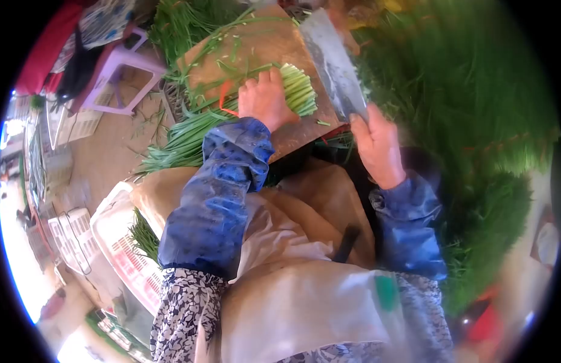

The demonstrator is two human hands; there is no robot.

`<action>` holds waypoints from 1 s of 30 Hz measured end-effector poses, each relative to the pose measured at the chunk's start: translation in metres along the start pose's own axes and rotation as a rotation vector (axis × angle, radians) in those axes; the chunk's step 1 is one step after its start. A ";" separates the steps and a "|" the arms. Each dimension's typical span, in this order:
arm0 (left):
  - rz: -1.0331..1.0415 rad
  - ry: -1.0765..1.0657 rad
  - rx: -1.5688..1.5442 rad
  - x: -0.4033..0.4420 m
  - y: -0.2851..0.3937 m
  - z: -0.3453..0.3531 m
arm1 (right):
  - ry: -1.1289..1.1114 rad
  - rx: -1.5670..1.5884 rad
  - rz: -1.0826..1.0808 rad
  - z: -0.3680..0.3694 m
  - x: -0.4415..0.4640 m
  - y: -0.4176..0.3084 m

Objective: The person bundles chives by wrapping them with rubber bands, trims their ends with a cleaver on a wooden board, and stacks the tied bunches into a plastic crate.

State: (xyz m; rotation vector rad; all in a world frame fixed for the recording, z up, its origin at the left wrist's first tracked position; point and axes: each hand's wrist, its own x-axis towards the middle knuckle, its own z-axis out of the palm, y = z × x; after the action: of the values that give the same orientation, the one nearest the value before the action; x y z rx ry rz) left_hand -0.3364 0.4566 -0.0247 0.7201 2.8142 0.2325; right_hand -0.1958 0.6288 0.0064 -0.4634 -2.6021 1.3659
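The green bundle [300,92] lies on the wooden board [256,45] at twelve o'clock, its leaves trailing off toward eight. The left hand [265,100] is curled closed over it, beside an orange tie [224,97]. The right hand [380,146] is closed on the cleaver [335,63] — blade raised toward eleven. A lilac stool [124,75] stands at ten — greens [468,91] heap at two.

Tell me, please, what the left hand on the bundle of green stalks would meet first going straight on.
The left hand would probably meet loose green strands on the brown wooden board just ahead, though depth is unclear.
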 end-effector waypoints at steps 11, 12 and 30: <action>0.085 0.114 0.052 0.005 0.002 0.006 | -0.215 -0.412 -0.138 0.000 0.024 -0.020; 0.081 0.115 0.049 0.008 0.001 0.006 | -0.263 -0.442 -0.099 0.000 0.030 -0.021; 0.096 0.119 0.065 0.015 -0.002 0.022 | -0.520 -0.338 0.010 0.008 0.081 -0.002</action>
State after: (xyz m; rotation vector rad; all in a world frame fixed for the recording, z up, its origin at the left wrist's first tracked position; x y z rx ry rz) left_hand -0.3452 0.4642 -0.0487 0.8854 2.9142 0.2072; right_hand -0.2748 0.6496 0.0038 -0.1729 -3.2794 1.1714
